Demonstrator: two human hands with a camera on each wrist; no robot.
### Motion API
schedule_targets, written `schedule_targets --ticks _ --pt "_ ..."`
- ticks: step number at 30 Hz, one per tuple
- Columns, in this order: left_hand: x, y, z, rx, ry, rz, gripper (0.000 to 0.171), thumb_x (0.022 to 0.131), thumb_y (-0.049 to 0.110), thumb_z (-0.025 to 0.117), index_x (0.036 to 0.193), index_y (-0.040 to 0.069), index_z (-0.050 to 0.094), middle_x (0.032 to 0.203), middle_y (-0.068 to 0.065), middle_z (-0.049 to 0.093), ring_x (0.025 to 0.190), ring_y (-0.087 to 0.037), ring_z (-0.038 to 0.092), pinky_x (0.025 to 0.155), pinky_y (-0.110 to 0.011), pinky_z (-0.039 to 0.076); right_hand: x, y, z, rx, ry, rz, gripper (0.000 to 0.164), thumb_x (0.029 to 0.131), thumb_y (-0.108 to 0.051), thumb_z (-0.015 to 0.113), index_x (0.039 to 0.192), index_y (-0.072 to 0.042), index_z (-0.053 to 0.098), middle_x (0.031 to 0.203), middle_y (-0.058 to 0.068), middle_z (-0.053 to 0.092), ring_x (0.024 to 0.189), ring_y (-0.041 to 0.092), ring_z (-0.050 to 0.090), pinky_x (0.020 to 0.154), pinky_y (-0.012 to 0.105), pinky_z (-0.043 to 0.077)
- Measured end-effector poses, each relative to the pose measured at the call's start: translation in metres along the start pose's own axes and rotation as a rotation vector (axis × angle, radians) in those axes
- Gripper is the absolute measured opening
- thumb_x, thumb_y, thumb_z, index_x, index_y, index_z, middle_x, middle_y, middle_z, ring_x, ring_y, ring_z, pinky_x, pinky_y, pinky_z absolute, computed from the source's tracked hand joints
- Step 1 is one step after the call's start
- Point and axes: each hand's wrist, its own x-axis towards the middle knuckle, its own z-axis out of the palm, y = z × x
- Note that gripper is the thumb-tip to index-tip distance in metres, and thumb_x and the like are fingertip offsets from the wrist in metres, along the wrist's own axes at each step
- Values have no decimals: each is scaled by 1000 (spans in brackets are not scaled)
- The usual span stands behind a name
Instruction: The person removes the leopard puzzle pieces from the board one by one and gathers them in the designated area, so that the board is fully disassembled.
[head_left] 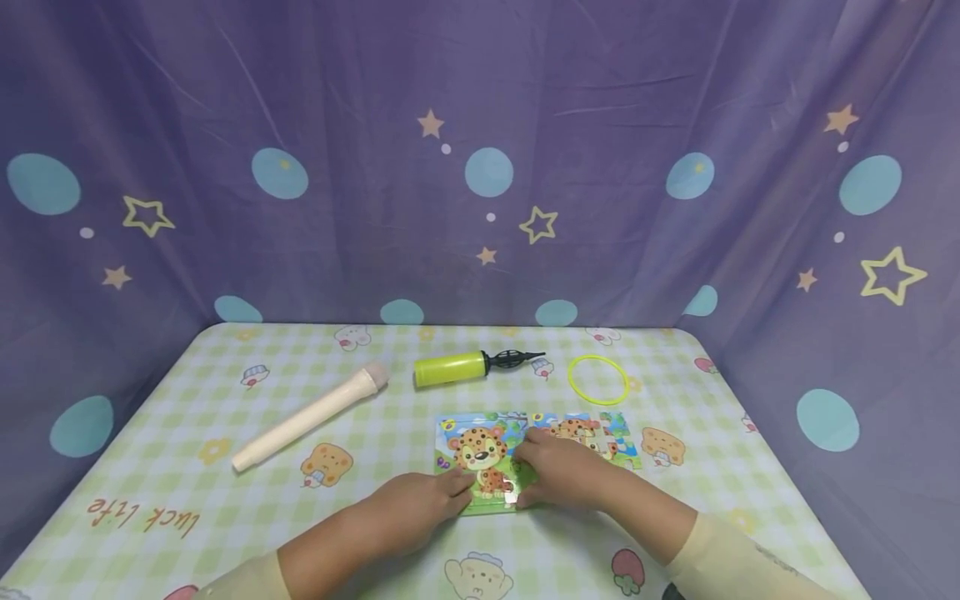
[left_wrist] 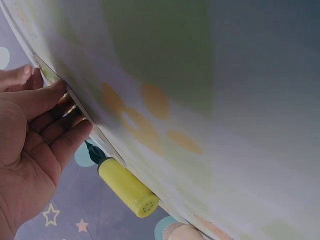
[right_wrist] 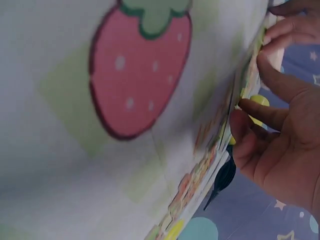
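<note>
A leopard-cub jigsaw puzzle (head_left: 480, 450) lies flat on the table in the head view, between my two hands. My left hand (head_left: 420, 504) holds its near left corner; in the left wrist view the thumb and fingertips (left_wrist: 82, 130) meet the board's thin edge. The right hand (head_left: 566, 471) grips the puzzle's right side, thumb at the near edge and index finger farther up. Against that side lies a second leopard picture in jigsaw pieces (head_left: 618, 425), uneven at its right end and partly hidden by the right hand.
Behind the puzzle lies a yellow-green balloon pump (head_left: 450, 369) with a black nozzle. A thin yellow ring (head_left: 598, 380) lies to its right. At the left, a long cream stick (head_left: 307, 418) with a rounded head lies slanted. The checked tablecloth (head_left: 247, 508) ends at a purple curtain (head_left: 360, 250).
</note>
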Motion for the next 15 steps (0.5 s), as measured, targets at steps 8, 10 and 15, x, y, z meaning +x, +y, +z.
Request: schedule_targets --ticks 8,10,15 --pt "0 -1 3 8 24 4 50 89 8 66 137 19 58 149 0 48 132 -17 52 92 -29 55 3 -8 6 -38 16 36 51 75 -49 79 115 -22 64 101 -12 51 82 4 54 78 29 55" --pt "1 -1 4 5 29 3 50 89 8 65 137 19 59 149 0 49 131 -18 53 91 -29 55 3 -8 6 -20 4 45 51 75 -49 79 115 -22 63 103 -12 51 84 5 55 79 30 55" --pt "1 -1 5 -23 38 -3 48 89 8 65 136 18 60 148 -1 49 130 -19 54 92 -30 55 4 -8 6 20 -13 56 49 75 -46 79 113 -22 60 105 -11 51 84 5 57 78 29 55"
